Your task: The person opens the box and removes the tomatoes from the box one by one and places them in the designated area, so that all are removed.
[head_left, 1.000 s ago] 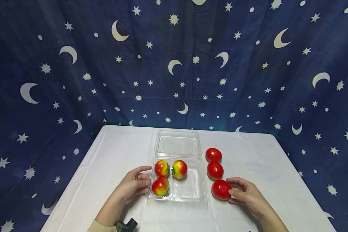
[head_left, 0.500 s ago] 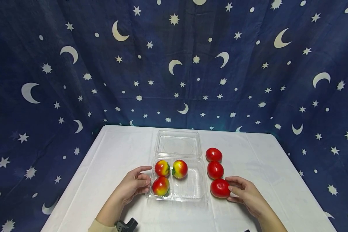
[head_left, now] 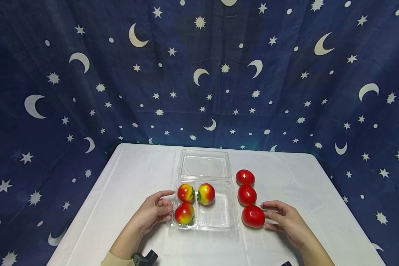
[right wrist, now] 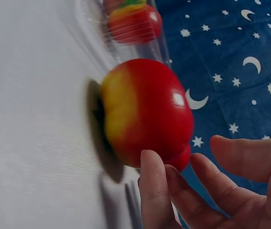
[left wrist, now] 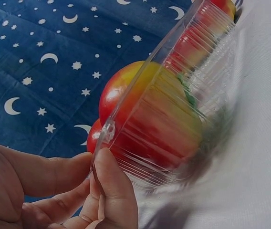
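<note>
A clear plastic clamshell box (head_left: 219, 216) lies with its lid folded back. Its near half holds three red-and-yellow fruits with green leaves, one being the front-left fruit (head_left: 184, 213). My left hand (head_left: 154, 211) pinches the box's left rim between thumb and fingers, seen closely in the left wrist view. To the right of the box, three more fruits stand in a row, showing red tops. My right hand (head_left: 286, 221) is beside the nearest fruit (head_left: 253, 216), its fingers spread and loosely bent, holding nothing. In the right wrist view this fruit (right wrist: 147, 112) shows a yellow underside.
The open lid (head_left: 204, 166) lies flat behind the filled half. The middle fruit (head_left: 247, 195) and far fruit (head_left: 245, 177) stand close together. A white cloth covers the table (head_left: 146, 166); a dark blue star-and-moon curtain (head_left: 199, 92) hangs behind and at the sides.
My right hand shifted the nearest fruit slightly toward the middle one, then let go and drew back a little to the right. My left hand and the box have stayed still.
</note>
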Available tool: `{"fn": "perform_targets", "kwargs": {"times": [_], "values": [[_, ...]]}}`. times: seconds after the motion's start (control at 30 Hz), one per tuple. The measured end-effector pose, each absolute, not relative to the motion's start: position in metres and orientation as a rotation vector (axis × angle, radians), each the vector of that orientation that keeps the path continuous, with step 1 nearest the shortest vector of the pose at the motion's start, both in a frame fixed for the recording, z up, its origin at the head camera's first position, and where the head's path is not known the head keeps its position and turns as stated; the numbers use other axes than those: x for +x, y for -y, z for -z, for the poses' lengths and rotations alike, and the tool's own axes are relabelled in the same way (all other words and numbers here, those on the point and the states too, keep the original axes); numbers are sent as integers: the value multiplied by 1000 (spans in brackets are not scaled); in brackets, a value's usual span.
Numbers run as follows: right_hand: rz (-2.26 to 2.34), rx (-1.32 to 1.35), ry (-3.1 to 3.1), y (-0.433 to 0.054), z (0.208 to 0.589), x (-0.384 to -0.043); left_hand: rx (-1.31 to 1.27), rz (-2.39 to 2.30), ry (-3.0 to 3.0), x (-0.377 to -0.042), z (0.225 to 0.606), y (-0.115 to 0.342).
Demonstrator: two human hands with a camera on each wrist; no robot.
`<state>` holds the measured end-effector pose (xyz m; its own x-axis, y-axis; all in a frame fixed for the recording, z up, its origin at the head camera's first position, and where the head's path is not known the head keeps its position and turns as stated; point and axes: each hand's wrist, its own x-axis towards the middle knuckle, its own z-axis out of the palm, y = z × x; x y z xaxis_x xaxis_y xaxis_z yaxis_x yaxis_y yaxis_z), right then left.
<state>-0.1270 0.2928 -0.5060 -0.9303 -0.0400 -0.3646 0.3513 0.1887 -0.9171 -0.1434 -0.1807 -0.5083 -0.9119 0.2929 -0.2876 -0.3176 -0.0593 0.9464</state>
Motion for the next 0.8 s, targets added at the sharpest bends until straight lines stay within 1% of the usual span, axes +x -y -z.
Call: {"fn": "perform_targets", "kwargs": {"times": [0.17,0.43,0.8], "values": [[1785,273,-2205,-297,496,-128,-30,-2021,-1824,-143,507,180],[1839,115,-2224,-301,481,-129,-29,-2021,-1826,-143,507,180],[1817,47,-2264,-292,460,-135,-44,-2025,-1824,-143,508,181]]}}
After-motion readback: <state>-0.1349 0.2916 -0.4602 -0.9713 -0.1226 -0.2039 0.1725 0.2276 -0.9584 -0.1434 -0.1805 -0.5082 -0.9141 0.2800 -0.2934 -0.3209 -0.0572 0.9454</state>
